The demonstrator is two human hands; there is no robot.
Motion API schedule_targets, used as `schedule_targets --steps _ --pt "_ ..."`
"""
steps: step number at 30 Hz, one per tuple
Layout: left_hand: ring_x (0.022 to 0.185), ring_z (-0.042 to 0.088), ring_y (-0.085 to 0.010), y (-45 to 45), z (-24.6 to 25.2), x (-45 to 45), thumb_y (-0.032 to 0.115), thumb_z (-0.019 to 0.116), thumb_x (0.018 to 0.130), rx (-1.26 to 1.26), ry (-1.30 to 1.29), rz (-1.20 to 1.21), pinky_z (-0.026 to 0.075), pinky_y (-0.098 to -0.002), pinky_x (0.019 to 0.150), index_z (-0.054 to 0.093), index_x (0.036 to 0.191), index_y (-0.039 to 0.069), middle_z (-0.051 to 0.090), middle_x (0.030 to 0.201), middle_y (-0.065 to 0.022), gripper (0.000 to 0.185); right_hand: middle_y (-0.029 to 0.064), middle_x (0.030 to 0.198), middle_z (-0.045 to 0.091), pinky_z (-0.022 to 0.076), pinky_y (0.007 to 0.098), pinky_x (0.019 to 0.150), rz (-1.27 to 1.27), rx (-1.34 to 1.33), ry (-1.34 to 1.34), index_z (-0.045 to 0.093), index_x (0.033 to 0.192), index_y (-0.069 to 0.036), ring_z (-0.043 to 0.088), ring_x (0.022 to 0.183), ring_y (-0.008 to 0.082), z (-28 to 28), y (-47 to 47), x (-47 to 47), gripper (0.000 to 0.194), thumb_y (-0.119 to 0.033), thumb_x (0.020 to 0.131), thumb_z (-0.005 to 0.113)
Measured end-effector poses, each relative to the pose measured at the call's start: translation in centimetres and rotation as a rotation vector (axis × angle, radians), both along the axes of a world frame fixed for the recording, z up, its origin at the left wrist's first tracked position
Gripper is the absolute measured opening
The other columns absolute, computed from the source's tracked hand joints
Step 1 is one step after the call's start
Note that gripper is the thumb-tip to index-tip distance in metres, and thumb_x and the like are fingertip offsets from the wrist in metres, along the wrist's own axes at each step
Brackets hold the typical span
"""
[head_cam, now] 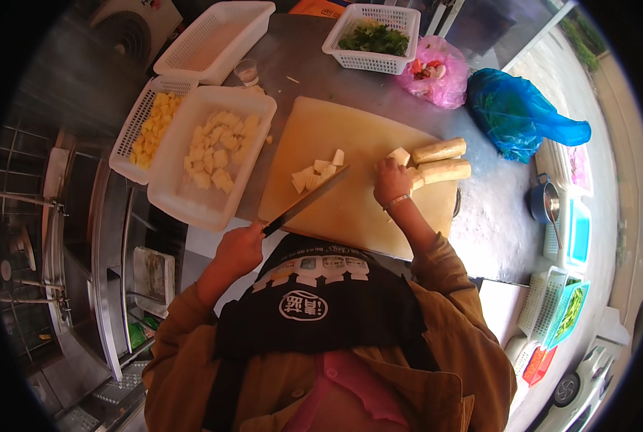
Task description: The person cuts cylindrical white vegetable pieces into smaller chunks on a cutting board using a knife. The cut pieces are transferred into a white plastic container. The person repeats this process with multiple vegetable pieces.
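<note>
My left hand (240, 249) is closed around the dark handle of a kitchen knife (310, 200), its blade slanting over a yellowed cutting board (348, 129). Cut pale root-vegetable chunks (315, 174) lie beside the blade. My right hand (392, 182), with a bracelet at the wrist, has its fingers curled against a pale cut piece (399, 156) on the board's right side; the thumb is hard to make out. Two long peeled roots (444, 170) rest just right of that hand. On the left, a white plastic tub (162, 189) holds many pale chunks.
A perforated basket (120, 146) of yellow cubes sits partly under the tub. Behind are an empty white basket (213, 40), a small clear cup (247, 72) and a basket of leafy greens (372, 62). Pink (445, 59) and blue (510, 110) plastic bags lie at back right.
</note>
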State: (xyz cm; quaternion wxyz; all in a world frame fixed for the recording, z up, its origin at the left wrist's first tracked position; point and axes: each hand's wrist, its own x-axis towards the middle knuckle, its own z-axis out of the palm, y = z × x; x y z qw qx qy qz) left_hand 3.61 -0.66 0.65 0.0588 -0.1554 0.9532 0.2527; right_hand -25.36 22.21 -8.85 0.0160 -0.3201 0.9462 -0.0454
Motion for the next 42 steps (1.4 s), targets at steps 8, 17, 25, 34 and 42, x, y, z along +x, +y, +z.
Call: schedule_targets --steps 8,17,25,34,42 --pt "0.071 0.058 -0.0459 1.2 -2.3 -4.1 0.010 0.056 0.086 0.046 0.067 0.046 0.044 -0.0564 0.064 0.053 0.085 0.001 0.060 0.070 -0.0240 0.009 0.0163 0.115 0.054 0.0481 0.0440 0.086 0.356 -0.241 -0.192 0.060 0.103 -0.006 0.053 0.103 0.0380 -1.4 -0.9 4.4 0.031 0.000 0.072 0.058" --pt "0.071 0.058 -0.0470 2.7 -1.6 -4.5 0.007 0.053 0.084 0.060 0.033 -0.023 0.043 -0.0571 0.064 0.050 0.085 0.000 0.060 0.070 -0.0248 0.007 0.0175 0.123 0.053 0.0468 0.0426 0.092 0.306 -0.685 -0.112 0.066 0.109 -0.008 0.051 0.107 0.0362 -0.3 -1.2 8.1 0.046 0.010 0.067 0.054" --pt "0.071 0.059 -0.0468 2.8 -1.1 -3.8 0.007 0.051 0.083 0.038 0.029 -0.020 0.044 -0.0567 0.063 0.050 0.085 0.000 0.060 0.070 -0.0252 0.007 0.0162 0.113 0.054 0.0463 0.0423 0.086 0.139 -0.824 -0.051 0.066 0.097 -0.007 0.050 0.103 0.0366 0.6 -0.8 9.5 0.031 0.004 0.069 0.062" --pt "0.067 0.060 -0.0449 3.1 0.1 -4.0 0.003 0.049 0.081 -0.027 0.072 -0.113 0.047 -0.0537 0.061 0.049 0.085 -0.001 0.061 0.071 -0.0240 0.007 0.0155 0.101 0.053 0.0444 0.0437 0.079 0.108 -0.742 0.022 0.060 0.091 -0.007 0.050 0.092 0.0351 0.2 -2.0 9.1 0.023 -0.005 0.071 0.070" --pt "0.067 0.060 -0.0447 3.5 1.4 -4.4 0.002 0.049 0.080 -0.020 0.050 -0.128 0.047 -0.0532 0.061 0.048 0.086 -0.002 0.060 0.070 -0.0239 0.007 0.0160 0.103 0.051 0.0433 0.0450 0.082 0.099 -0.731 0.082 0.058 0.092 -0.007 0.048 0.094 0.0363 1.1 -2.2 9.2 0.027 -0.007 0.069 0.071"
